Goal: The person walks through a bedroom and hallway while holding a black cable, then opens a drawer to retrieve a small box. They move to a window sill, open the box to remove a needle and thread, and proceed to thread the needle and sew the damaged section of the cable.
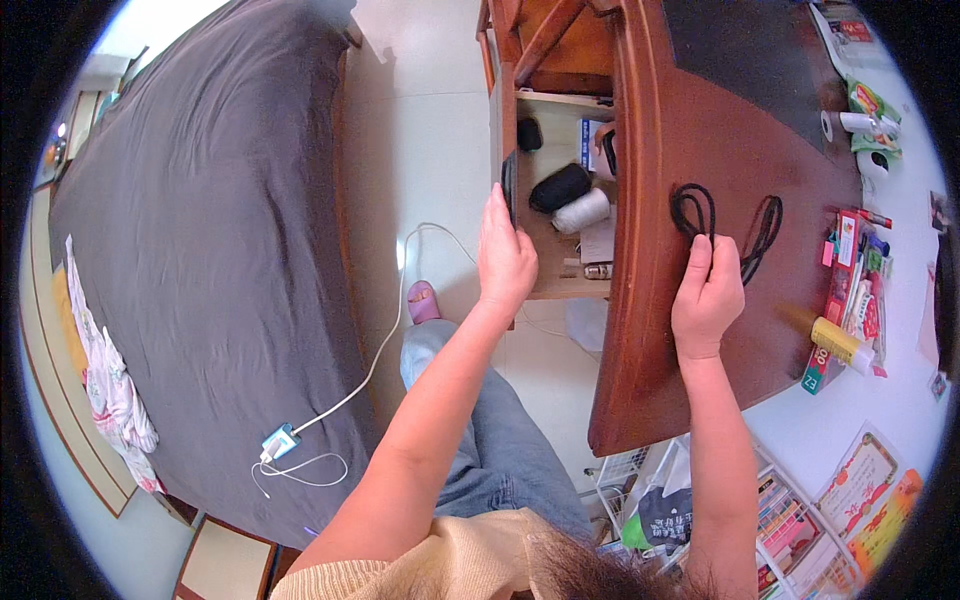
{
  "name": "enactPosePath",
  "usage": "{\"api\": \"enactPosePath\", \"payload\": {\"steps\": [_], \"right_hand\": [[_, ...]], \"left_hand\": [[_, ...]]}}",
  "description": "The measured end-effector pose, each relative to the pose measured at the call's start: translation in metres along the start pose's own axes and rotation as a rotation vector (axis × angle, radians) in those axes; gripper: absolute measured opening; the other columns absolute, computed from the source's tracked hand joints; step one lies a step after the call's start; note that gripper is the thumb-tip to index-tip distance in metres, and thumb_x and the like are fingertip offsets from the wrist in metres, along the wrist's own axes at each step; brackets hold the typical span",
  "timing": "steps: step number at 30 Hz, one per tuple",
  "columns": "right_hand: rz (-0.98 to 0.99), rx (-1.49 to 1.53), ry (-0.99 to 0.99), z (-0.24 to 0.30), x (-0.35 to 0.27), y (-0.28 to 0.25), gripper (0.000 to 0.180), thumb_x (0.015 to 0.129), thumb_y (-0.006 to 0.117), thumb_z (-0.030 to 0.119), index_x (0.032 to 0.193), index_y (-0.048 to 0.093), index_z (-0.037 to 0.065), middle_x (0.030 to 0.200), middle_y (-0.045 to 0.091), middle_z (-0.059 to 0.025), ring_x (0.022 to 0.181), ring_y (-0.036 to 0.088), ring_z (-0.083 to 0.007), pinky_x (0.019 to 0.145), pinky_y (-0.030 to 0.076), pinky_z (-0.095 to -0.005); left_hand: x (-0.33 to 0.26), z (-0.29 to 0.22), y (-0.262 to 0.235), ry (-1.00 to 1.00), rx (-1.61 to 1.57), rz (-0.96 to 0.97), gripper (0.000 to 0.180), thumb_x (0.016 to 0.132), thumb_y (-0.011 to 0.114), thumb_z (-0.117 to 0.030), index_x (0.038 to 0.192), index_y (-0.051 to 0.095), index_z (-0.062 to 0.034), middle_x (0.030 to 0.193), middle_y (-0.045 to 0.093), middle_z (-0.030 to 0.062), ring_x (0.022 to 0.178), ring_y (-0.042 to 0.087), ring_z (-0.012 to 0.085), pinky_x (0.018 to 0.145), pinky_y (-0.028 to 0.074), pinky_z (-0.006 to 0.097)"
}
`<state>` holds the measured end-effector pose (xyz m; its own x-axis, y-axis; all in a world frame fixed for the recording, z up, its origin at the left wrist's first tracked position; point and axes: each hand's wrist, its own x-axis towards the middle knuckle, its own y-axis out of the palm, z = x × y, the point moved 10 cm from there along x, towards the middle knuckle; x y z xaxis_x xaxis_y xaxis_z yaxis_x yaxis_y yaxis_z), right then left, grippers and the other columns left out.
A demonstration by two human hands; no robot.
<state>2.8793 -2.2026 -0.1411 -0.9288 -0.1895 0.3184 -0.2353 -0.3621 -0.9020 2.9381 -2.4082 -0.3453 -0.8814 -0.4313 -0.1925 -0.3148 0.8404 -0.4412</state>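
Note:
On the left, my left hand (507, 250) lies along the front panel of a pulled-out wooden drawer (565, 293), its fingers stretched beside a dark strip (508, 190). Over the brown desk top, my right hand (708, 300) pinches a looped black cord (692, 208) between thumb and fingers. More black loops (765, 240) show just right of that hand; whether they belong to the same cord is hidden. Inside the drawer lie a black roll (560, 188), a white roll (582, 211), a small black item (530, 134) and a small metallic cylinder (598, 271).
A bed with a grey cover (220, 220) fills the left, holding a white charger with cable (281, 441). Along the right of the desk (650, 350) stand a yellow-and-white tube (842, 345), a red box (842, 260) and white rolls. A wooden chair (565, 50) stands beyond the drawer.

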Motion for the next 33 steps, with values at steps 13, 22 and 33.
{"api": "enactPosePath", "payload": {"steps": [13,22,33], "right_hand": [[0.030,0.014,0.012,-0.007,0.002,0.005,0.016,0.093,0.055,0.014,0.085,0.052,0.001,0.074,0.049,-0.0133,0.065,0.053,-0.0327,0.056,0.042,-0.0387],[-0.013,0.056,-0.038,0.000,0.005,-0.002,0.016,0.093,0.055,0.014,0.084,0.052,0.001,0.073,0.048,-0.0134,0.064,0.052,-0.0328,0.056,0.042,-0.0389],[-0.002,0.018,-0.006,-0.004,0.004,0.000,0.017,0.095,0.053,0.015,0.084,0.051,0.002,0.074,0.048,-0.0125,0.063,0.052,-0.0317,0.056,0.043,-0.0373]], "left_hand": [[0.124,0.004,0.052,-0.077,0.246,-0.053,0.049,0.085,0.058,-0.007,0.130,0.043,0.0002,0.132,0.041,0.0294,0.121,0.045,0.0457,0.100,0.041,0.048],[0.152,0.032,0.068,-0.105,-0.219,-0.039,0.036,0.081,0.056,-0.006,0.115,0.049,0.0015,0.107,0.057,0.0215,0.094,0.061,0.0358,0.079,0.053,0.044],[0.065,-0.067,0.052,-0.411,-1.683,0.553,0.043,0.099,0.038,-0.048,0.091,0.056,-0.0093,0.062,0.048,0.0047,0.040,0.031,0.0104,0.035,0.025,0.022]]}}
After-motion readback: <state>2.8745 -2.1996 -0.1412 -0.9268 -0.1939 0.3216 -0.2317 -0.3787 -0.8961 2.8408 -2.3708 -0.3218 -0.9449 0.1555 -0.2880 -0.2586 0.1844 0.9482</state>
